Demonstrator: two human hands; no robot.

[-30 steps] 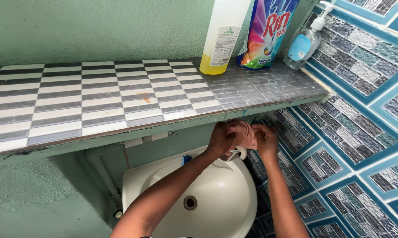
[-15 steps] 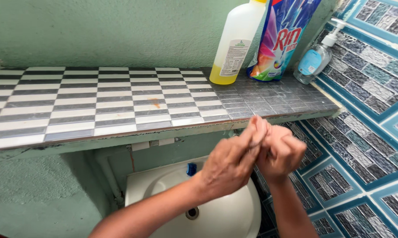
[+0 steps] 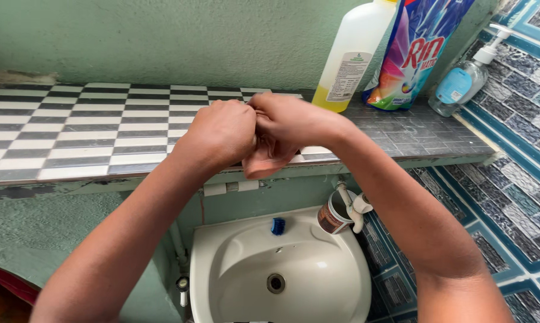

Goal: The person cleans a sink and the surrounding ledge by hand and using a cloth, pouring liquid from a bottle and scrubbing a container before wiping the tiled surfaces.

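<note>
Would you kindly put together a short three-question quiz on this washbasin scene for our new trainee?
1. True or false: the left hand and right hand are pressed together above the shelf.
2. Which stands nearest the blue tiled wall: A) yellow liquid bottle, B) colourful detergent pouch, C) clear pump dispenser?
3. What small blue thing sits at the back rim of the white basin?

Key: 1 true; 2 C; 3 a blue tap handle, as far as can be told.
</note>
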